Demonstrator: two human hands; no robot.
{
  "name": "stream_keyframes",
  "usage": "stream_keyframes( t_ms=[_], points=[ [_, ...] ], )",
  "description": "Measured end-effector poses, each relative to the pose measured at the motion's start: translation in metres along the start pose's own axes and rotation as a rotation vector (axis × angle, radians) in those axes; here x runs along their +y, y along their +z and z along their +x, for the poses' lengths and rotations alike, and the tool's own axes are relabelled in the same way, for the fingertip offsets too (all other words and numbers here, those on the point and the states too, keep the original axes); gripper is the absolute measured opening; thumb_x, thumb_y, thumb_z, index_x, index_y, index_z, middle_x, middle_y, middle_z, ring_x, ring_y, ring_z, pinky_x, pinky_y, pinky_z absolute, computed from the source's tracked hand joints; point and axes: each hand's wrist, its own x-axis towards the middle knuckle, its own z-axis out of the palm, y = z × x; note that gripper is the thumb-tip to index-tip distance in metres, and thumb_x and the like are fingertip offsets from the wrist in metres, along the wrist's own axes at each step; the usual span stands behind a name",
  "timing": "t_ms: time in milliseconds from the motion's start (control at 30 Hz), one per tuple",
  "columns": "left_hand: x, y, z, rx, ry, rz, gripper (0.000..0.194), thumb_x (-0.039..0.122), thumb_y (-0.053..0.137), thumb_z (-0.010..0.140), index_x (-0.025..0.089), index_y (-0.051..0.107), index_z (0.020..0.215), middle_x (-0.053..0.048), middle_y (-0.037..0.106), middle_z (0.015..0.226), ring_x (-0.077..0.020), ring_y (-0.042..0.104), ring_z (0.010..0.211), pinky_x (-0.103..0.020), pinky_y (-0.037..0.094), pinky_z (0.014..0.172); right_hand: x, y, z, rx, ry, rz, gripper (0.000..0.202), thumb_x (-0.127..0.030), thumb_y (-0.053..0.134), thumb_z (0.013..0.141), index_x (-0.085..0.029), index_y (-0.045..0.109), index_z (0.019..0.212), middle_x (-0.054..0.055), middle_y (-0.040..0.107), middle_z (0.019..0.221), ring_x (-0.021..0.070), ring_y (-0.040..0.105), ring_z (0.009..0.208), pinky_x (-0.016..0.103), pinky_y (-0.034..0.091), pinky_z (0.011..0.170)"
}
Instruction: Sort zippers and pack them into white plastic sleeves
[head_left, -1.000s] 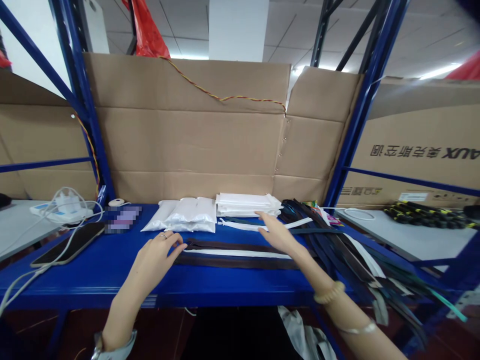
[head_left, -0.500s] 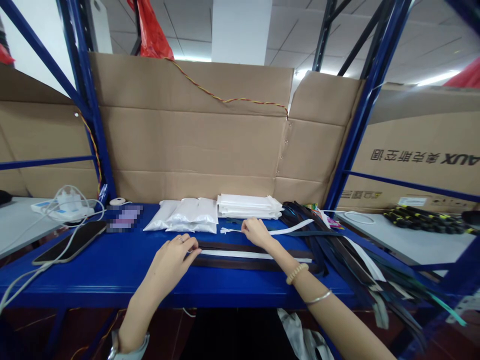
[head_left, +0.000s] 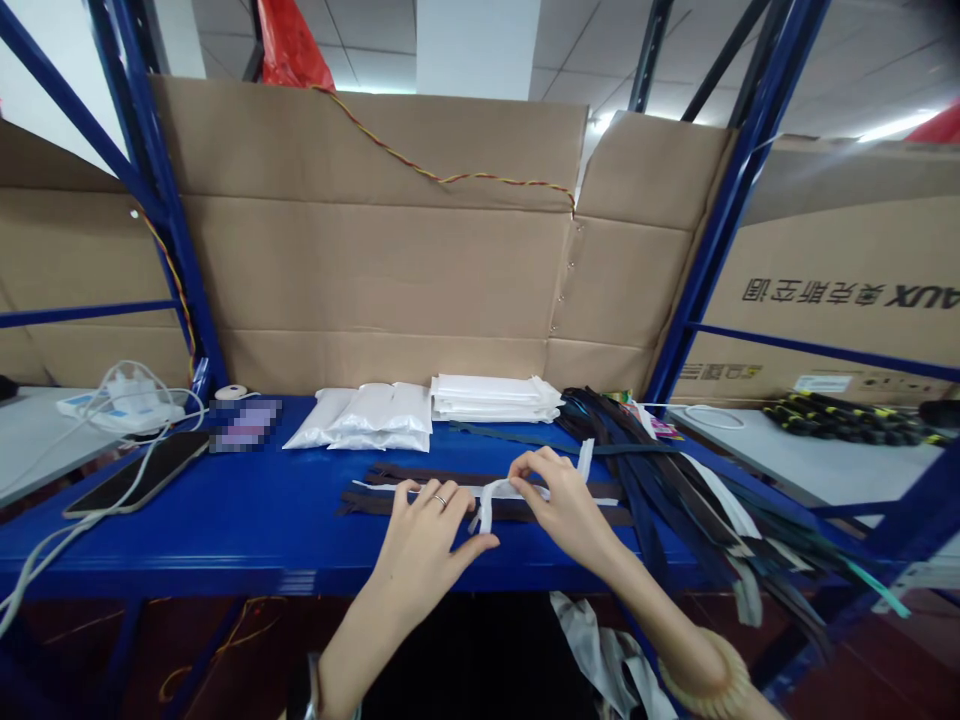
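Both hands meet over the blue table (head_left: 225,520). The left hand (head_left: 427,530) and right hand (head_left: 559,500) each pinch one white zipper (head_left: 499,492), lifted between them. Directly beneath the hands lie two dark zippers (head_left: 375,490) side by side. Beyond the left hand sit three white packets (head_left: 367,420); beyond the right hand, one stack of white bags (head_left: 491,398). Right of the right hand lies a heap of dark zippers (head_left: 675,480), too tangled to count.
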Motion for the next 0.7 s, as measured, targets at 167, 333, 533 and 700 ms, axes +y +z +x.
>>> stream_keyframes(
  t_ms=[167,333,533,700],
  points=[
    [0.009,0.0,0.001,0.022,0.0,0.037,0.024,0.026,0.033,0.096,0.02,0.054,0.087,-0.001,0.062,0.088,-0.0172,0.054,0.085,-0.039,0.028,0.087,0.0,0.008,-0.019,0.051,0.008,0.058,0.012,-0.021,0.046,0.089,-0.02,0.057,0.085,0.005,0.058,0.086,0.0204,0.051,0.086,0.035,0.037,0.08],
    [0.002,0.004,0.003,0.016,-0.111,-0.059,0.029,0.023,0.025,0.098,0.019,0.049,0.083,0.0,0.06,0.084,-0.0156,0.053,0.083,-0.036,0.031,0.084,-0.006,0.014,-0.042,0.195,-0.061,0.064,0.008,-0.021,0.047,0.089,-0.019,0.054,0.095,0.006,0.056,0.093,0.0211,0.05,0.091,0.036,0.037,0.084],
    [0.011,0.014,0.0,0.01,-0.011,-0.095,0.027,0.019,0.026,0.098,0.019,0.046,0.08,0.001,0.058,0.08,-0.0144,0.052,0.078,-0.035,0.031,0.082,-0.031,0.02,-0.056,-0.043,0.024,0.296,0.011,-0.024,0.046,0.091,-0.019,0.056,0.089,0.002,0.059,0.085,0.0145,0.052,0.074,0.026,0.039,0.07],
    [0.019,0.02,-0.001,0.067,0.144,0.003,0.025,0.018,0.032,0.096,0.017,0.048,0.077,0.0,0.056,0.075,-0.0149,0.049,0.073,-0.037,0.031,0.083,-0.037,0.022,-0.053,-0.13,0.126,0.454,0.027,-0.03,0.044,0.093,-0.017,0.051,0.071,-0.001,0.056,0.067,0.0111,0.05,0.062,0.023,0.036,0.061]
  ],
)
